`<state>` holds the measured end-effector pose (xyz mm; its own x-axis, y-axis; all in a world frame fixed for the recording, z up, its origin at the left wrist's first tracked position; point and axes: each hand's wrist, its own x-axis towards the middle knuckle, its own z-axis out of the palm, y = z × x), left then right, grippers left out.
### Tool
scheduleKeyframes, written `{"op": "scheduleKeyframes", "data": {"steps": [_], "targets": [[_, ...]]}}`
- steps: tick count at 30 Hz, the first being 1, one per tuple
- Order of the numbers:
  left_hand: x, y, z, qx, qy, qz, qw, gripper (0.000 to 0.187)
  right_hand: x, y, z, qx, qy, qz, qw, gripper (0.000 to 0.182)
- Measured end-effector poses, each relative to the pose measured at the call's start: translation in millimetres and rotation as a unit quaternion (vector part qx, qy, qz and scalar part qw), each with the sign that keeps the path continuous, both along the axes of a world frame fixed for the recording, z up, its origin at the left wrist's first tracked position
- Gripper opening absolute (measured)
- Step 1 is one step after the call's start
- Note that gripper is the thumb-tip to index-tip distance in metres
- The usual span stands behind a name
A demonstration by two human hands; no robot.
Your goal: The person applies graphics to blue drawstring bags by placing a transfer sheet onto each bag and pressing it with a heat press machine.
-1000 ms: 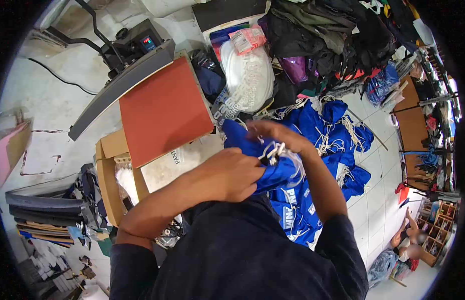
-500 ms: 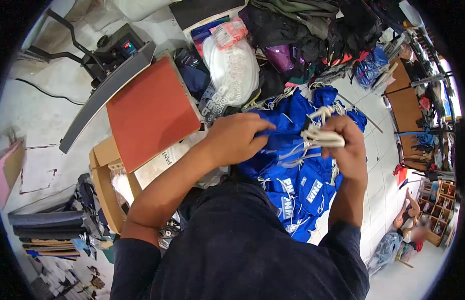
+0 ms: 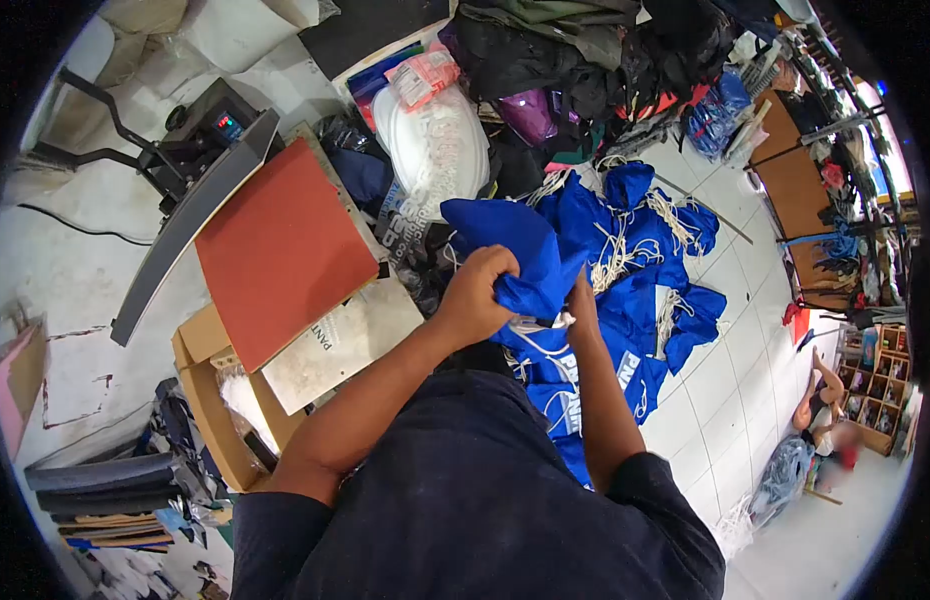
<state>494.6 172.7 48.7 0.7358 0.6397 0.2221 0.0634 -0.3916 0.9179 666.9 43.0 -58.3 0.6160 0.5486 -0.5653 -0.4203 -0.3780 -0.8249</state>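
Observation:
Both my hands are on a blue cloth drawstring bag [image 3: 510, 238], lifted in front of my chest. My left hand [image 3: 482, 295] is closed on its near left side, fingers gripping the fabric. On the other side my right hand [image 3: 582, 308] grips the bag, its fingers partly hidden by cloth. White cord [image 3: 538, 325] hangs just below the bag, between my hands. Beyond and beneath lies a heap of similar blue bags [image 3: 640, 295] with tangled white cords, some printed with white "PNM" lettering.
To the left stands a heat press [image 3: 200, 210] with a red-brown pad [image 3: 285, 250]. Below it sits an open cardboard box [image 3: 215, 400]. White rounded pieces in clear plastic [image 3: 430, 140] and dark fabrics [image 3: 545, 60] lie ahead. At the far right is a person [image 3: 820, 400] near shelves.
The bundle of white cord is no longer seen raised in my right hand. That hand has moved left towards my left hand, and a blue bag is now lifted between both.

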Motion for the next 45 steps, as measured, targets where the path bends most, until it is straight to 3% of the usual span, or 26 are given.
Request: {"op": "scheduleKeyframes", "data": {"steps": [1, 3, 5, 7, 8, 9, 11, 14, 15, 17, 18, 19, 20, 21, 22, 23, 25, 27, 28, 30, 32, 33, 35, 41, 42, 45], "targets": [[-1, -1, -1, 0.035, 0.025, -0.026, 0.999, 0.029, 5, 1, -1, 0.001, 0.002, -0.001, 1.000, 0.061], [-3, -2, -3, 0.067, 0.053, -0.049, 0.995, 0.031, 9, 13, 12, 0.099, 0.012, 0.148, 0.984, 0.060], [-7, -3, -6, 0.074, 0.070, -0.036, 0.994, 0.031, 2, 31, 36, 0.110, 0.110, 0.130, 0.979, 0.061], [-11, 3, -5, 0.081, 0.076, -0.036, 0.993, 0.031, -5, 47, 95, 0.165, 0.318, 0.079, 0.930, 0.060], [-14, 3, -4, 0.089, 0.084, -0.033, 0.992, 0.032, -7, 52, 114, 0.139, 0.359, 0.075, 0.920, 0.047], [-18, 2, -2, 0.086, 0.088, -0.030, 0.992, 0.032, -10, 53, 99, 0.136, 0.363, 0.077, 0.919, 0.047], [-21, 5, 4, 0.102, 0.070, -0.059, 0.991, 0.032, -14, 61, 52, 0.121, 0.212, 0.110, 0.964, 0.034], [-47, 7, 9, 0.144, -0.010, 0.005, 0.989, 0.032, 5, 76, 21, 0.172, 0.242, -0.020, 0.955, 0.028], [-65, 6, 9, 0.113, -0.046, 0.064, 0.990, 0.029, 20, 74, 9, 0.200, 0.251, -0.087, 0.943, 0.029], [-126, -4, -16, 0.000, -0.154, 0.169, 0.973, 0.022, 71, 52, -27, 0.273, 0.315, -0.071, 0.906, 0.030], [-182, -4, -7, -0.080, -0.142, 0.153, 0.975, 0.035, 99, 43, -41, 0.305, 0.292, -0.069, 0.904, 0.032], [-190, -5, 38, -0.213, -0.246, 0.228, 0.918, 0.040, 113, 40, -50, 0.336, 0.269, -0.069, 0.900, 0.035], [-219, -10, 58, -0.348, -0.453, 0.288, 0.769, 0.047, 112, 45, -30, 0.342, 0.249, -0.087, 0.902, 0.038], [-243, -2, 88, -0.214, -0.360, 0.188, 0.888, 0.056, 109, 47, -9, 0.346, 0.228, -0.107, 0.904, 0.042], [-318, -10, 70, -0.036, -0.308, 0.527, 0.791, 0.060, 111, 43, -18, 0.344, 0.235, -0.102, 0.903, 0.042], [-331, -10, 118, -0.039, -0.373, 0.443, 0.814, 0.062, 125, 37, -36, 0.357, 0.248, -0.077, 0.897, 0.045], [-354, -14, 144, -0.010, -0.353, 0.466, 0.811, 0.061, 143, 42, -74, 0.371, 0.265, -0.045, 0.889, 0.048], [-368, -19, 169, 0.027, -0.313, 0.498, 0.808, 0.061, 153, 60, -99, 0.404, 0.347, 0.095, 0.841, 0.051], [-373, -24, 179, 0.042, -0.293, 0.512, 0.807, 0.061, 164, 78, -107, 0.336, 0.373, 0.102, 0.859, 0.052], [-379, -27, 193, 0.061, -0.251, 0.532, 0.806, 0.060, 191, 126, -162, 0.199, 0.052, -0.014, 0.979, 0.051], [-388, -27, 208, 0.082, -0.202, 0.546, 0.809, 0.059, 200, 157, -144, 0.390, 0.107, 0.035, 0.914, 0.042], [-391, -23, 217, 0.100, -0.182, 0.551, 0.809, 0.059, 195, 155, -116, 0.392, 0.106, 0.030, 0.913, 0.042], [-396, -16, 238, 0.145, -0.149, 0.563, 0.800, 0.059, 175, 166, -29, 0.404, 0.315, 0.044, 0.858, 0.038], [-423, -29, 276, 0.239, -0.016, 0.617, 0.750, 0.057, 157, 184, 62, 0.311, 0.191, 0.004, 0.931, 0.040], [-428, -31, 283, 0.257, 0.005, 0.623, 0.738, 0.057, 156, 178, 81, 0.396, 0.297, 0.087, 0.864, 0.040], [-439, -29, 298, 0.307, 0.058, 0.637, 0.704, 0.056, 120, 167, 135, 0.361, 0.228, 0.056, 0.903, 0.035]]}}
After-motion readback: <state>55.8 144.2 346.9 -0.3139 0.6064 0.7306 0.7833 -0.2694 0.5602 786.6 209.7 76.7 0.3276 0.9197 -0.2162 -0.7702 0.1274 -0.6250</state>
